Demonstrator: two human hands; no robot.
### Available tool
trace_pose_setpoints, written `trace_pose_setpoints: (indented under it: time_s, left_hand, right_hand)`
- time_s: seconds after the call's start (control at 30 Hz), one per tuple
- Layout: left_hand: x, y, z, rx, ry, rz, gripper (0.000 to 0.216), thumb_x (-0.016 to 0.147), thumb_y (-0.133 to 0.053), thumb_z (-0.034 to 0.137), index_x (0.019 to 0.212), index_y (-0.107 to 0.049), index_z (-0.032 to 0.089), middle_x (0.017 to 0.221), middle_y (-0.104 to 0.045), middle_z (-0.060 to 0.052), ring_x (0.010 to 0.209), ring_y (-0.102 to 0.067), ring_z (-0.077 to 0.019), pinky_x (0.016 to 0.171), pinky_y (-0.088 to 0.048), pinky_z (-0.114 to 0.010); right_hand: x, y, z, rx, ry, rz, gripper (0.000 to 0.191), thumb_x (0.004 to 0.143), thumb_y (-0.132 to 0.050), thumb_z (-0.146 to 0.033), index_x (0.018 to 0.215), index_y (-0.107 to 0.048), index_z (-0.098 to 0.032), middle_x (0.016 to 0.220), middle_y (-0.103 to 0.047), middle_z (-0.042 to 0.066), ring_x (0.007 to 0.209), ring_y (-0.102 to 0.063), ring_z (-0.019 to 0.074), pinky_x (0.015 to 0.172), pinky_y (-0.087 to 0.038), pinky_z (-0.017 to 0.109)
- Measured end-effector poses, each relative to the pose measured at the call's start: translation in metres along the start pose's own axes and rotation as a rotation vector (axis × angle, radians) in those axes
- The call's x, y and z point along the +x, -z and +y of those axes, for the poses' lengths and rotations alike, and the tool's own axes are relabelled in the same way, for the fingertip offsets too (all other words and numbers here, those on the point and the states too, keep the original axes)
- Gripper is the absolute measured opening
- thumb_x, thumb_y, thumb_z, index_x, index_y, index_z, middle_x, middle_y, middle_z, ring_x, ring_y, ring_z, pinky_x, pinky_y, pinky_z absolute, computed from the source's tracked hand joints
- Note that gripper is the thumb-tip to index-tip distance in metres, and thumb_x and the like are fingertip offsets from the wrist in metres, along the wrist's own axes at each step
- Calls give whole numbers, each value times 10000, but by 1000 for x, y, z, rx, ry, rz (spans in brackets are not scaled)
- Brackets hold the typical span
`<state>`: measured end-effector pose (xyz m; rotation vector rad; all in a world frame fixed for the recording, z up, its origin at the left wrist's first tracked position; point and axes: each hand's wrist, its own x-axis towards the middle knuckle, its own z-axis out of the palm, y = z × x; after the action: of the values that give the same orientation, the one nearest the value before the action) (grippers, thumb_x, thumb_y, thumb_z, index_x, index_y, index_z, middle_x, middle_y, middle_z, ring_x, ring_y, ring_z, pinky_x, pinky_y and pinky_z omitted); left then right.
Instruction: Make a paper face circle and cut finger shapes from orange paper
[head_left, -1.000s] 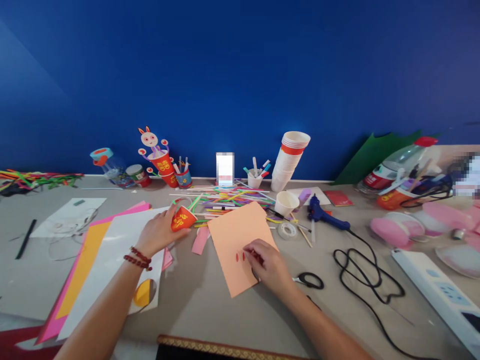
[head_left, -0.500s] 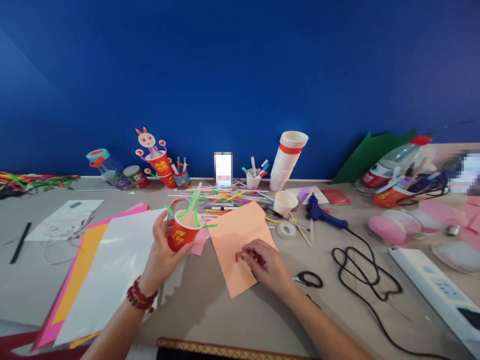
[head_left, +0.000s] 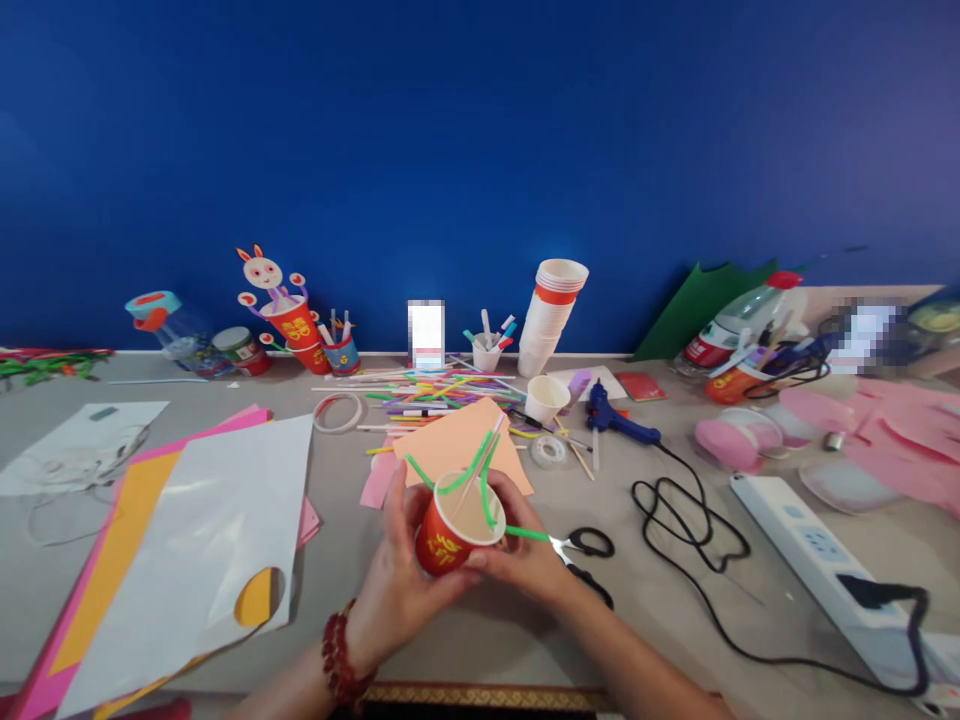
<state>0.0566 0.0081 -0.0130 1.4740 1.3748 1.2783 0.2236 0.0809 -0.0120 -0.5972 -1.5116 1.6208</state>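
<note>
A red paper cup (head_left: 442, 540) with yellow lettering and a white rim is held between both hands, tilted a little toward me. My left hand (head_left: 409, 560) wraps its left side, and my right hand (head_left: 525, 555) grips it from the right, thumb on the front. Green pipe cleaners (head_left: 480, 465) bend out of the cup, one to each side, and pale straws stick up from the middle. Behind the cup lies a sheet of orange paper (head_left: 465, 430). Black-handled scissors (head_left: 589, 543) rest just right of my right hand.
At left lie white and coloured sheets (head_left: 202, 510). A blue glue gun (head_left: 622, 420) with its cord and a white power strip (head_left: 817, 560) are at right. Along the back stand a cup stack (head_left: 551, 320), a rabbit figure in red cups (head_left: 289, 320), and many straws (head_left: 435, 395).
The cup has moved right and nearer to me in my left hand. My right hand has left the orange paper and taken hold of the cup too. The view has shifted right.
</note>
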Motion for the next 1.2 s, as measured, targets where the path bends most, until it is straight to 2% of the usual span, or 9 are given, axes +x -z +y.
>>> trace_pose_setpoints:
  time_s: [0.1, 0.23, 0.37, 0.57, 0.73, 0.83, 0.97, 1.07, 1.2]
  left_hand:
    - [6, 4, 4, -131, 8, -71, 1116, 754, -762, 387, 1499, 65, 303, 1477, -341, -160, 1340, -419, -313, 1085, -397, -476]
    - [16, 14, 10, -251, 60, -260, 870, 776, -744, 395, 1467, -229, 271, 1462, -390, -140, 1317, -440, -316, 1083, -396, -464]
    - [21, 17, 13, -313, 57, -348, 861, 771, -747, 385, 1469, -257, 262, 1438, -427, -137, 1291, -460, -318, 1079, -392, -480]
    - [19, 13, 12, -275, 68, -284, 890, 787, -730, 369, 1499, -208, 254, 1446, -421, -151, 1304, -446, -325, 1087, -380, -484]
    - [19, 14, 12, -279, 63, -299, 856, 808, -700, 388, 1506, -222, 254, 1479, -396, -139, 1318, -436, -318, 1094, -379, -481]
    - [21, 18, 11, -321, 58, -274, 655, 886, -583, 437, 1463, -346, 236, 1440, -463, -117, 1303, -459, -304, 1087, -393, -464]
    - [27, 23, 8, -213, 37, -73, 368, 983, -409, 363, 1265, -585, 207, 1314, -585, -100, 1219, -533, -260, 1017, -451, -397]
    - [30, 27, 6, -12, -76, 2, 289, 973, -453, 307, 1164, -646, 205, 1238, -630, -89, 1187, -548, -241, 985, -455, -359]
    - [29, 30, 7, 132, -189, 2, 285, 978, -434, 260, 1161, -647, 211, 1220, -640, -85, 1184, -548, -233, 1010, -436, -368]
  right_hand:
    - [0, 2, -3, 36, -14, 8, 731, 643, -783, -606, 1230, -510, -268, 1233, -596, 94, 1144, -567, 299, 952, -467, 398]
    - [-1, 5, -6, 10, -63, -38, 766, 650, -754, -639, 1278, -523, -266, 1271, -588, 102, 1172, -553, 313, 964, -459, 408]
    - [-2, 8, -4, 8, -86, -82, 759, 666, -753, -619, 1296, -528, -261, 1257, -597, 99, 1198, -532, 311, 986, -441, 410]
    - [0, 6, -1, 65, -78, -61, 742, 689, -766, -565, 1308, -513, -244, 1279, -583, 107, 1185, -541, 303, 989, -434, 416]
    - [1, 4, -4, 27, -42, -50, 765, 680, -769, -571, 1312, -495, -240, 1299, -568, 112, 1192, -531, 300, 995, -431, 418]
    - [1, 4, -6, 0, -22, -67, 749, 687, -761, -578, 1305, -496, -249, 1273, -582, 106, 1176, -548, 293, 980, -448, 407]
    - [3, 6, -6, -14, 13, -52, 727, 699, -760, -563, 1297, -494, -246, 1325, -547, 114, 1217, -526, 296, 1011, -425, 410]
    - [3, 8, -4, -18, 6, -65, 704, 711, -757, -545, 1290, -503, -235, 1303, -560, 117, 1196, -541, 294, 1000, -434, 405]
    - [2, 10, -1, -12, -11, -114, 667, 749, -745, -498, 1309, -504, -229, 1285, -572, 109, 1176, -550, 279, 993, -435, 390]
